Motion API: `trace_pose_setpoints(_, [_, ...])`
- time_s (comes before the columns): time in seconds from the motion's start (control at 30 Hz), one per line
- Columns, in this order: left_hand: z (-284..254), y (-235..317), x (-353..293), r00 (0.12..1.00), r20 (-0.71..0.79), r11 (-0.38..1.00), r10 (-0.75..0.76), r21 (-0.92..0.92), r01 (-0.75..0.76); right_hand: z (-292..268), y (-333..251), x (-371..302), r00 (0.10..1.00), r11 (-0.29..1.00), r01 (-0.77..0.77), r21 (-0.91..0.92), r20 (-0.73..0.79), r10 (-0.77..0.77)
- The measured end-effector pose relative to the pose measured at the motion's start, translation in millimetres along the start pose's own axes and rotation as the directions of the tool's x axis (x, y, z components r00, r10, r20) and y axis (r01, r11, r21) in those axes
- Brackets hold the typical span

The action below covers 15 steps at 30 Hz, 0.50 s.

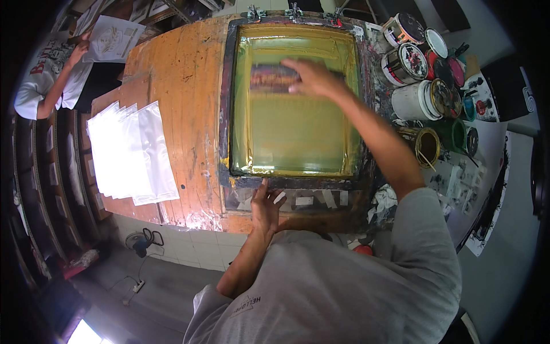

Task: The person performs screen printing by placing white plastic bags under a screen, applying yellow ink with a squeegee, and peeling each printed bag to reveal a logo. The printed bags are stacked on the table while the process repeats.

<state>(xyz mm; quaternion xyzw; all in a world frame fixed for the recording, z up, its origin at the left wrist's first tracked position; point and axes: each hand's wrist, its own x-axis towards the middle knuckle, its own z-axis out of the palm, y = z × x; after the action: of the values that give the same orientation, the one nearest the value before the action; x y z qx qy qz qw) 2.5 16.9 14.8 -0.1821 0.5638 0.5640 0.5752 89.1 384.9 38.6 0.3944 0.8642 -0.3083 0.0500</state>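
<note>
A screen-printing frame (pixel 226 132) with dark edges and a yellow-green mesh (pixel 298 135) lies on the wooden table. My right hand (pixel 312 77) reaches across its far half. The fingers are closed over a squeegee (pixel 269 78), a wide bar with a worn, stained surface; hand and bar are smeared by motion. At the near edge of the frame, my left hand (pixel 265 207) grips the rim, with one fingertip up against it. A small white piece shows beside its fingers; I cannot tell whether the hand holds it. Hinge clamps (pixel 294 11) sit along the far edge.
White plastic bags (pixel 129 155) lie overlapped on the wooden table (pixel 180 86) at left. Paint tubs and cans (pixel 412 106) crowd the right side, near a crumpled white cloth (pixel 385 202). A person (pixel 57 74) at far left holds a printed bag (pixel 113 39). Shelves stand behind.
</note>
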Motion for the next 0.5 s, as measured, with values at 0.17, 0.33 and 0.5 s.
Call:
trace_pose_setpoints(0.17, [-2.3,16.2,-16.3,0.982,0.167,0.996,0.086,0.011,-0.089,39.1,-80.7,-152.8,0.975,0.99,0.121,-0.078,-0.179,-0.133])
trace_pose_setpoints(0.33, [38.4,68.9,-59.0,0.9,0.389,0.98,0.198,-0.067,-0.187,17.5,-145.9,-210.6,0.822,0.971,0.045,-0.234,-0.544,-0.169])
trace_pose_setpoints(0.5, [89.0,129.1,-92.5,0.686,0.585,0.901,0.433,-0.259,-0.348,-52.0,-167.4,-206.2,0.666,0.92,0.037,-0.389,-0.677,-0.314])
